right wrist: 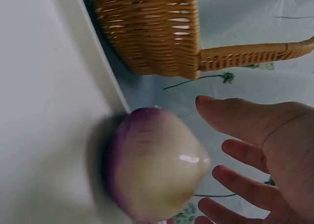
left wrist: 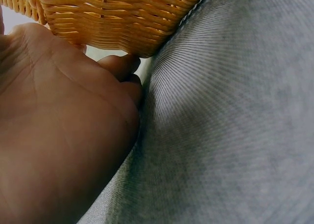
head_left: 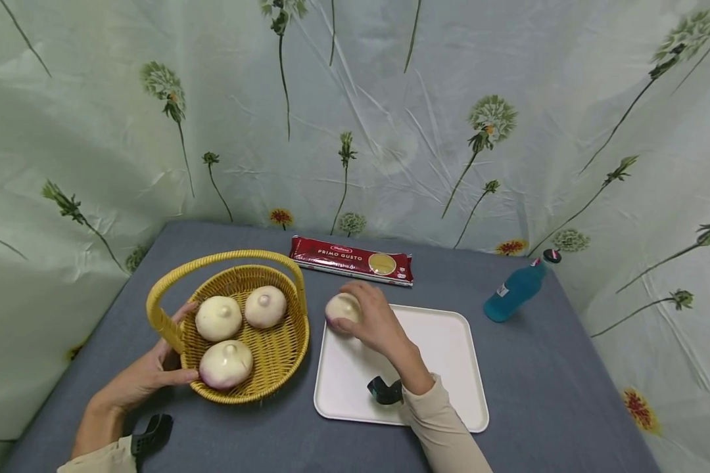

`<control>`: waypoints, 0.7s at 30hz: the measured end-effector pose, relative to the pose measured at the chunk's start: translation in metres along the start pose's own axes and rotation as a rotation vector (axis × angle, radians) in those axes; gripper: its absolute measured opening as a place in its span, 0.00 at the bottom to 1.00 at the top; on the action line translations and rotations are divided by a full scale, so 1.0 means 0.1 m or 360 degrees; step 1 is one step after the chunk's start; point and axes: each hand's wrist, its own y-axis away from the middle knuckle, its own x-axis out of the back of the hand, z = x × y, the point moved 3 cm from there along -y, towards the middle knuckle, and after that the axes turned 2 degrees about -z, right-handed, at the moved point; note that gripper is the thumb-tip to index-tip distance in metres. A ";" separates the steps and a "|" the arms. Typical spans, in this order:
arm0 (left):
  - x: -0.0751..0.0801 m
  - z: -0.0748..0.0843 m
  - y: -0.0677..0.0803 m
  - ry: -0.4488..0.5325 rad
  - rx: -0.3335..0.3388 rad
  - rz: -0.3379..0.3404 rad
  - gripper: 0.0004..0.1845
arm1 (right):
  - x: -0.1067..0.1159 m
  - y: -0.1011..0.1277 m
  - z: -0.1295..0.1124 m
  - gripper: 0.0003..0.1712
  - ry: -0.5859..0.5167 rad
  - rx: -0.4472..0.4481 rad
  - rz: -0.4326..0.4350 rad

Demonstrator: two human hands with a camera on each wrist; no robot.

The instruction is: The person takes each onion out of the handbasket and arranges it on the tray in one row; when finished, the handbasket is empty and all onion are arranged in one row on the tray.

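A yellow wicker basket (head_left: 278,358) with a tall handle holds three white-and-purple turnips, one of them the front turnip (head_left: 226,364). My left hand (head_left: 139,381) grips the basket's left side, thumb by the rim; in the left wrist view, curled fingers (left wrist: 120,66) lie against its lower wall. Another turnip (right wrist: 157,165) sits at the far left corner of a white tray (head_left: 414,368). Over that turnip is my right hand (head_left: 378,318), its fingers spread. The right wrist view shows a gap between the turnip and the thumb and fingers.
A red packet (head_left: 352,259) labelled Primo Gusto lies behind the tray. To the right, a blue bottle (head_left: 515,292) with a black cap stands on the grey-blue tablecloth (head_left: 544,394). A dandelion-print curtain (head_left: 390,131) hangs behind the table.
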 end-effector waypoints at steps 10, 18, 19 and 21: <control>0.00 0.00 0.00 0.0021 0.0000 0.0011 0.59 | 0.08 0.08 -0.24 0.28 -0.0047 0.0015 -0.0062; -0.01 0.01 0.01 -0.0008 0.0004 0.0015 0.59 | 0.12 0.16 -0.44 0.27 -0.0061 0.0061 -0.0123; -0.01 0.02 0.01 -0.0006 0.0015 0.0019 0.59 | 0.13 0.17 -0.46 0.27 -0.0061 0.0069 -0.0127; -0.01 0.02 0.01 -0.0009 0.0017 0.0025 0.59 | 0.12 0.19 -0.50 0.27 -0.0057 0.0085 -0.0140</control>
